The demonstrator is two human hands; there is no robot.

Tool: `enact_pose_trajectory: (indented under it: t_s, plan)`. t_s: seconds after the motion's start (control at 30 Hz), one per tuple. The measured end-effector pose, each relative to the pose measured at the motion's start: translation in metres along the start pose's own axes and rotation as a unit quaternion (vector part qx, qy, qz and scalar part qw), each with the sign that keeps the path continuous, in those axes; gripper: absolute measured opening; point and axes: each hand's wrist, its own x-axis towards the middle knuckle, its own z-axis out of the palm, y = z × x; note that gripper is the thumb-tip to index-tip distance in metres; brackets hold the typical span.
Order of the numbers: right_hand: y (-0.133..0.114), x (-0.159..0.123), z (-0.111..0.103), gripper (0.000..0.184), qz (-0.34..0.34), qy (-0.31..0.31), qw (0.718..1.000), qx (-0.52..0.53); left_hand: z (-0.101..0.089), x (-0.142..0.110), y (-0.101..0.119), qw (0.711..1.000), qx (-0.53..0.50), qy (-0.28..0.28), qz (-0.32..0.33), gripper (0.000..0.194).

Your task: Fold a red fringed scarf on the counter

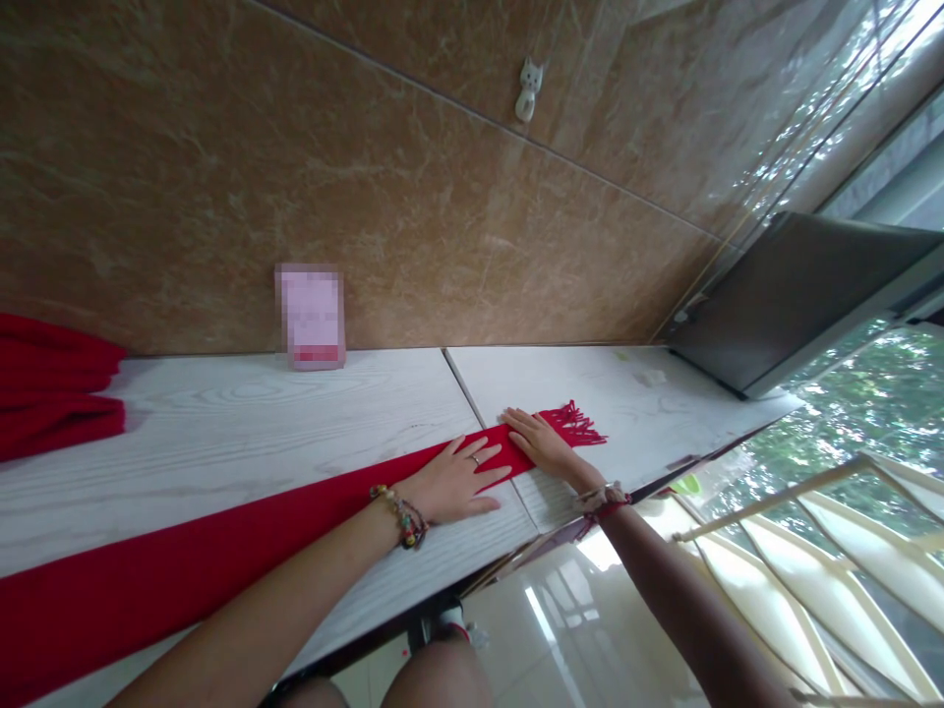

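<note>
A long red scarf (243,546) lies stretched along the white wood-grain counter (354,393), its fringed end toward the right. My left hand (457,479) rests flat on the scarf, fingers spread, with a ring on one finger and beaded bracelets at the wrist. Just to its right, my right hand (542,442) lies palm down across the scarf near the fringe, fingers stretched out. Neither hand grips the cloth. The scarf's left end runs out of view.
More folded red fabric (59,388) sits at the far left. A pink box, blurred out (314,317), stands against the brown tiled wall (369,177). A white cat-shaped hook (529,88) is on the wall. On the right are a dark appliance (796,295) and a cream slatted rack (811,570).
</note>
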Motion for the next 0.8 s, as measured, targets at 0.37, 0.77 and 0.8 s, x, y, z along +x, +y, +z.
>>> enact_pose_trajectory:
  t_s: [0.37,0.77,0.8]
  plan:
    - [0.003,-0.006,-0.003,0.026,0.028,0.188,0.979,0.068,0.000,0.001,0.000,1.000,-0.024,0.013,-0.015,0.041]
    - [-0.027,-0.025,-0.019,0.021,-0.063,0.107,0.984,0.131,-0.016,-0.001,0.003,0.994,-0.020,0.077,-0.076,0.030]
    - [-0.029,-0.026,-0.019,0.021,-0.069,0.100,0.983,0.139,-0.017,-0.002,0.003,0.994,-0.023,0.077,-0.072,0.032]
